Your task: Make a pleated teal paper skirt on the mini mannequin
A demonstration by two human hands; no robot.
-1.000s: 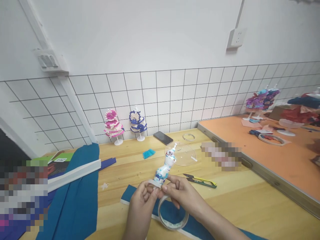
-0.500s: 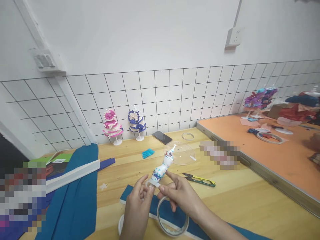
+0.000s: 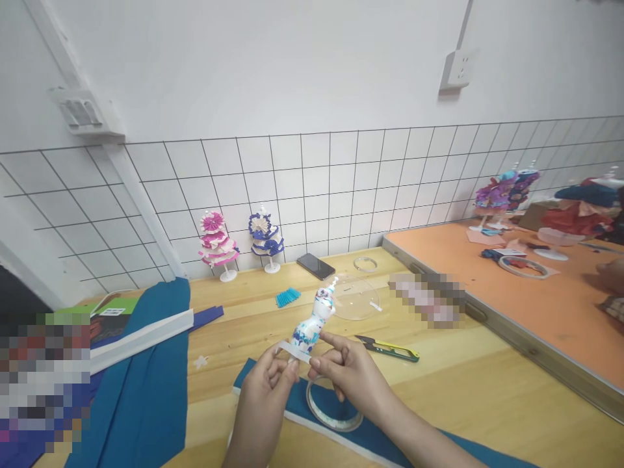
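Observation:
A small white dress-form figure point(image 3: 312, 325) with blue and purple marks tilts to the right between my hands. A short strip of pale tape point(image 3: 294, 351) stretches across its lower end. My left hand point(image 3: 268, 387) is closed, pinching the left end of the strip near the figure's base. With thumb and fingers pressed together, my right hand point(image 3: 348, 370) grips the strip's right end beside the figure. Below my right hand is a tape roll point(image 3: 334, 426), over blue cloth point(image 3: 316, 396) with a white edge.
Thread snips point(image 3: 390, 349) lie to the right. Behind are a clear disc point(image 3: 358, 299), a phone point(image 3: 316, 266), pleated turquoise paper point(image 3: 288, 298) and two decorated figures point(image 3: 267, 240). Blue cloth point(image 3: 141, 390) covers the left; an orange board point(image 3: 487, 286) is at right.
My left hand has shifted left and the tape strip between my hands shows longer. The figure has moved slightly left, and the tape roll sits higher and flatter.

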